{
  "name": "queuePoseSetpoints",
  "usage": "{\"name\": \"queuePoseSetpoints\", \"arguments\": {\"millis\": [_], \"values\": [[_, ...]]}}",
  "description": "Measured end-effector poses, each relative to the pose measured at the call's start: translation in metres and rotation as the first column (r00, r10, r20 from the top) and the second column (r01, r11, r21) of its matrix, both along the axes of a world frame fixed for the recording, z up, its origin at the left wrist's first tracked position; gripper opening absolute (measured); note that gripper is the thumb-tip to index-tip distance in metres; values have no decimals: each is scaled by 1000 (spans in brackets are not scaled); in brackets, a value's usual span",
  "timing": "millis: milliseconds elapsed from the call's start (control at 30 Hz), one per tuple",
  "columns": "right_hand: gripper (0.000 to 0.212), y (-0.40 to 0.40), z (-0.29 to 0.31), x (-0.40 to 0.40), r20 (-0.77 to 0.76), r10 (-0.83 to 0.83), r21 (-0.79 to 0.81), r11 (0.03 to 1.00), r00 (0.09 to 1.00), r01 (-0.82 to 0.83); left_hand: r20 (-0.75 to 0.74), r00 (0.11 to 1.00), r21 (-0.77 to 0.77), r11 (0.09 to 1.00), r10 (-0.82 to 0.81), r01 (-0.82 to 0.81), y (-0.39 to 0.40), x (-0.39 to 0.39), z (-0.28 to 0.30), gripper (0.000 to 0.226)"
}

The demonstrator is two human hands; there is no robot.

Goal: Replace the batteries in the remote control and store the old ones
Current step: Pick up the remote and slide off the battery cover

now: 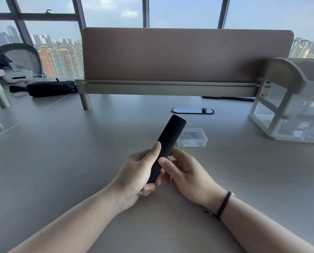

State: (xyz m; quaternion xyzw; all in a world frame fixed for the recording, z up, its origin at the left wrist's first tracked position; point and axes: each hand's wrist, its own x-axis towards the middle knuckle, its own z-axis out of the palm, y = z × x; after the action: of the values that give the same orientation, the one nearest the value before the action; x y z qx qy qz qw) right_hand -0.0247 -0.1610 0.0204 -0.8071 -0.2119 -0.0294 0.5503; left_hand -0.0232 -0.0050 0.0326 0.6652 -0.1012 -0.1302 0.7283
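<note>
Here the black remote control [168,143] is held above the grey table [61,161], tilted away, its plain back upward. It is gripped low by the left hand [136,178], thumb along its edge, and pinched by the right hand [185,172]. Just beyond, a clear plastic box [192,137] is seen.

1 remote control [168,143]; 2 hands; 1 clear plastic box [192,137]; 1 umbrella [50,88].

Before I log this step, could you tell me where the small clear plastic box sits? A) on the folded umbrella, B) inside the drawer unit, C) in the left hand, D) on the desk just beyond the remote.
D: the clear plastic box rests on the desk, just past the remote held by both hands.
</note>
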Motion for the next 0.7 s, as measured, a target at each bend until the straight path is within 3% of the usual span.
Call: {"name": "queuePoseSetpoints", "arguments": {"millis": [100, 233, 700], "values": [[17, 2, 4, -2, -33, 25, 56, 998, 999, -23, 18, 1000, 30, 1000, 1, -1, -1, 0, -1, 55], [31, 1, 7, -1, -107, -3, 148, 989, 994, 19, 41, 999, 77, 997, 2, -5, -2, 2, -6, 58], [46, 2, 9, -1, -161, -43, 92, 994, 986, 58, 101, 995, 104, 994, 4, -15, -5, 4, -10, 50]]}}
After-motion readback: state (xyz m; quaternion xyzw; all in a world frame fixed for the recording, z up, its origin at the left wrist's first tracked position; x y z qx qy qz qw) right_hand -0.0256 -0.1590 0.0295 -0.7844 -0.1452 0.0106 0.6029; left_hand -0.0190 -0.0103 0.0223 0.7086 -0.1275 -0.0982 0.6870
